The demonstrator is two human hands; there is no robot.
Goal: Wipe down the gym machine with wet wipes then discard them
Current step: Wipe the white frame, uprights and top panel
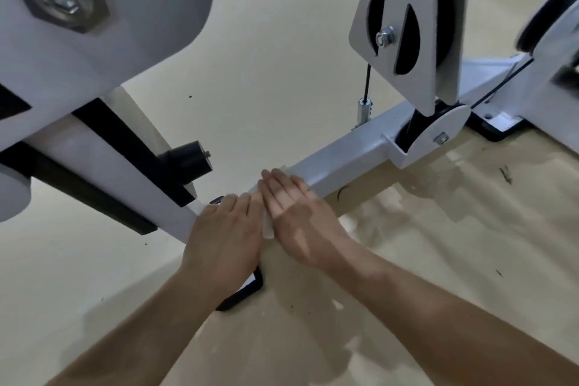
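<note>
At frame center the left hand (225, 229) and right hand (297, 213) are lying flat side by side, fingers straight, pressing 1 white wet wipe (268, 227) onto the gym machine's grey base beam (344, 160). The beam is running toward the upper right, so its remaining length is lying beyond the right hand, probably the leading one.

My left hand (225, 229) and right hand (297, 207) lie flat, side by side, on the grey square-section metal base beam (344, 160) of the gym machine. They press a thin white wet wipe (269, 230), its edge showing between them, above the cream floor (282, 56).
</note>
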